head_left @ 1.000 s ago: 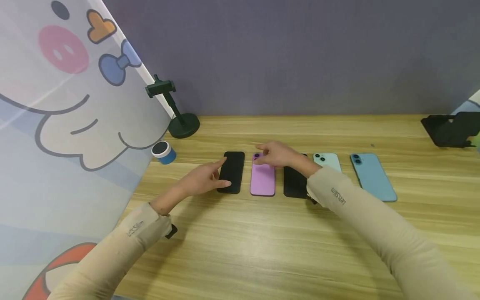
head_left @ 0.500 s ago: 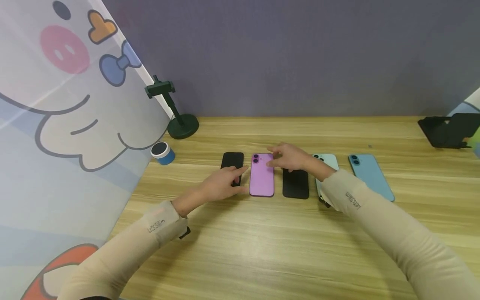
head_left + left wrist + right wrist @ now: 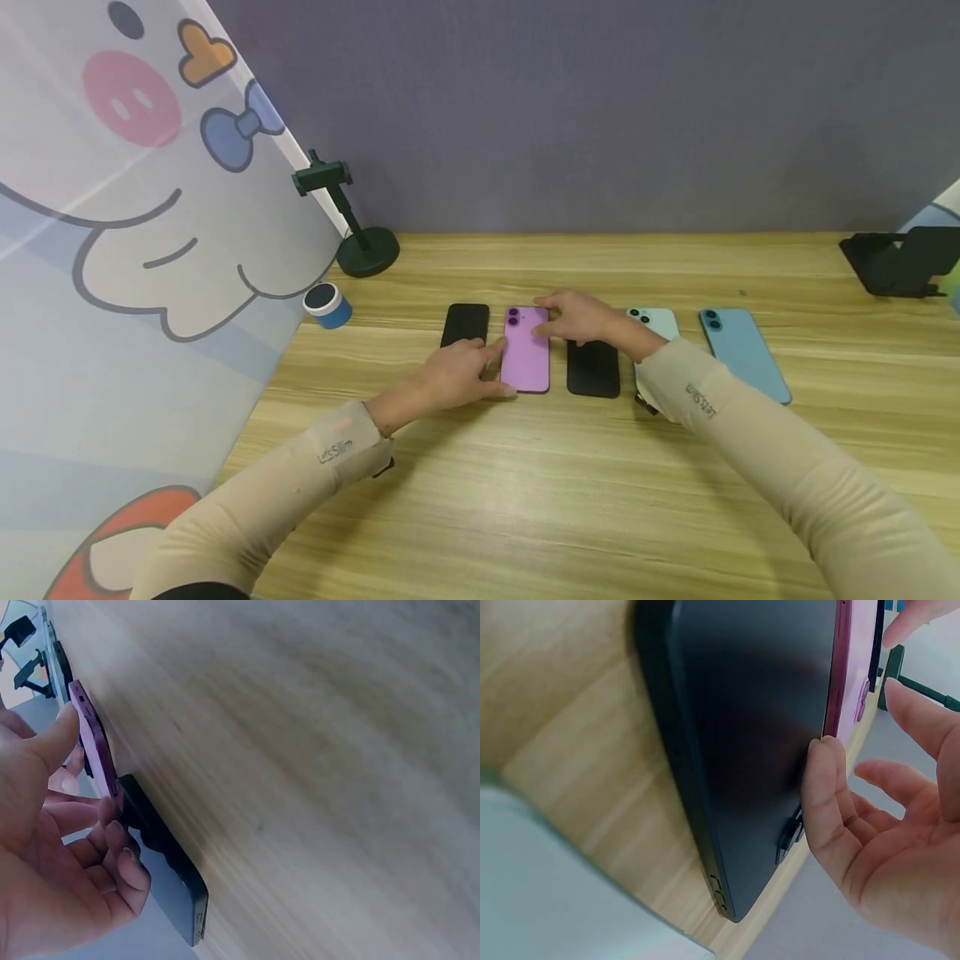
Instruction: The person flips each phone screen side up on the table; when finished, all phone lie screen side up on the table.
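A pink phone (image 3: pixel 524 350) lies back up on the wooden table, its cameras at the far left corner. My left hand (image 3: pixel 462 372) reaches its left side, forefinger at the left edge and thumb by the near left corner; in the left wrist view the thumb (image 3: pixel 58 739) touches the phone's end. My right hand (image 3: pixel 581 315) is at the far right corner, passing over a black phone (image 3: pixel 592 369). In the right wrist view its bent outer fingers (image 3: pixel 825 780) meet the pink phone's side. Another black phone (image 3: pixel 465 321) is partly hidden by my left hand.
A pale green phone (image 3: pixel 660 321), partly under my right sleeve, and a blue phone (image 3: pixel 745 354) continue the row rightward. A dark phone stand (image 3: pixel 365 250) and a blue-and-white jar (image 3: pixel 328 307) are at the left. Another black stand (image 3: pixel 896 262) sits far right.
My left hand has moved right, from the leftmost black phone to the pink phone's left edge. My right hand has shifted slightly right, from the pink phone's camera end to its far right corner.
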Available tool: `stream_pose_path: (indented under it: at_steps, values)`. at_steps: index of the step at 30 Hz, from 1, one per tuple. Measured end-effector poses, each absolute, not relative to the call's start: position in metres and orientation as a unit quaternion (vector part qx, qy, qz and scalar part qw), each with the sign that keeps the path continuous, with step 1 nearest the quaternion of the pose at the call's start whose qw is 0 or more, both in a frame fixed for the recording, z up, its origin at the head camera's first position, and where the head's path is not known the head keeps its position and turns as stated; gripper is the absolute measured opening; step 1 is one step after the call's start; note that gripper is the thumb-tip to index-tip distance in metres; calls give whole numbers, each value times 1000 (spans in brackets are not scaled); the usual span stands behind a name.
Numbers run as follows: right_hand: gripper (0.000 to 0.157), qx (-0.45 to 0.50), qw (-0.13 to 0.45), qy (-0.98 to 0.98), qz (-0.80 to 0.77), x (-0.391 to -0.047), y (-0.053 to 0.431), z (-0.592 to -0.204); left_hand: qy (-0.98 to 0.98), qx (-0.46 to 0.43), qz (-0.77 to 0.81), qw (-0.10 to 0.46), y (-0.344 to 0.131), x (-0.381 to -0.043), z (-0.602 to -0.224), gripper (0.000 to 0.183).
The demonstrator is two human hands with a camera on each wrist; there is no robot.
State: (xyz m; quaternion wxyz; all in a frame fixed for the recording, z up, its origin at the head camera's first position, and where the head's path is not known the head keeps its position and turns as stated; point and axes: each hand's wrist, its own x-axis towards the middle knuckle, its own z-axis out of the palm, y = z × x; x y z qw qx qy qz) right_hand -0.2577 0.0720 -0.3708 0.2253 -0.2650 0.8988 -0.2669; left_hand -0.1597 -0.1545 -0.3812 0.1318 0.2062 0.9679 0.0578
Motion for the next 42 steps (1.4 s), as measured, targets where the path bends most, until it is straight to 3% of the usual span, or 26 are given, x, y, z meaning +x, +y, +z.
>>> stream_pose_path:
  at_steps: [27, 36, 42]
  values:
    - [70, -244, 239, 888, -307, -255, 73, -376, 975, 195, -3, 109, -146, -159, -389, 91]
    - [73, -193, 302, 832, -423, -261, 77, -376, 976, 188, 1, 109, -146, -159, -391, 92]
    - [63, -146, 347, 794, -476, -272, 81, -379, 976, 187, 4, 110, -146, -159, -391, 91]
